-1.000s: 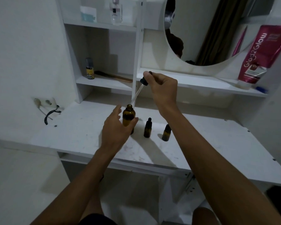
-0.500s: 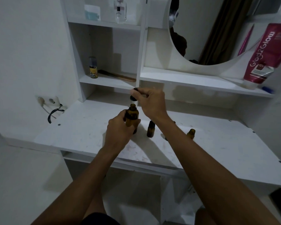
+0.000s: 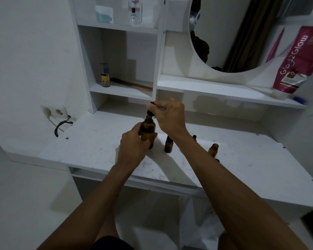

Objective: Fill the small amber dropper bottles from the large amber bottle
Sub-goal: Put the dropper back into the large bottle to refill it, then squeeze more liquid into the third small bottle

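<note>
Table (image 3: 90, 145) lies open at frame left and far right; capped bottle (image 3: 168, 145) and open bottle (image 3: 213, 150) block centre-right, seemingly a third between them.

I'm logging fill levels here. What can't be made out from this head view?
Head view only:
- Liquid level in the large amber bottle: dark glass, and the left hand wraps its lower part.
- Dropper tube: unseen below the black cap that the right hand pinches.
- One small bottle: the right forearm hides all but its top.
- Open small bottle contents: too small and dark.
</note>
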